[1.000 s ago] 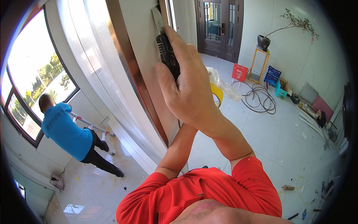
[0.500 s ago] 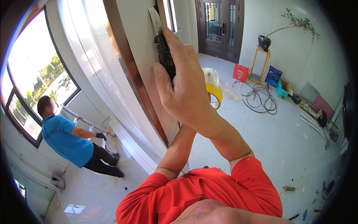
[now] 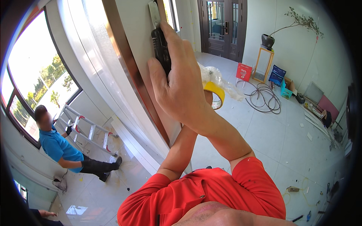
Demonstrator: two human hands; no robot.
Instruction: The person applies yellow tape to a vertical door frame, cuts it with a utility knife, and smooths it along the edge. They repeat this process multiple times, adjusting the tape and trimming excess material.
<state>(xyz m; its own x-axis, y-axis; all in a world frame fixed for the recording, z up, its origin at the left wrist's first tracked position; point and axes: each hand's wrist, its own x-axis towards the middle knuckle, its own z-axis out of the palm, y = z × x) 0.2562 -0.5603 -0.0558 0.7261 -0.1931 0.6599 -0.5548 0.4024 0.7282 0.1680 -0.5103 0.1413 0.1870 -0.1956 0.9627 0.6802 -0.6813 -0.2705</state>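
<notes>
My right hand (image 3: 181, 86) grips a black-handled putty-knife-like tool (image 3: 161, 49) with a flat metal blade, raised along the pale panel (image 3: 140, 34) beside a copper-coloured trim strip (image 3: 132, 71). The blade lies near the panel's dark far edge. My left hand (image 3: 208, 98) is mostly hidden behind my right wrist, with a little skin showing at a roll of yellow tape (image 3: 215, 88), which it appears to hold. Crumpled clear plastic (image 3: 213, 73) shows beyond the roll.
A co-worker in blue (image 3: 56, 139) stands left by an aluminium ladder (image 3: 92, 130) below a window. Another person's hand (image 3: 49, 213) shows at lower left. Behind are a dark door (image 3: 222, 30), a potted plant (image 3: 267, 40), coiled hose (image 3: 264, 98), boxes (image 3: 286, 88) and scattered offcuts (image 3: 316, 124).
My right hand and the tool have moved slightly up and left. The co-worker has turned and shifted left, uncovering more ladder. Another person's hand has appeared at lower left.
</notes>
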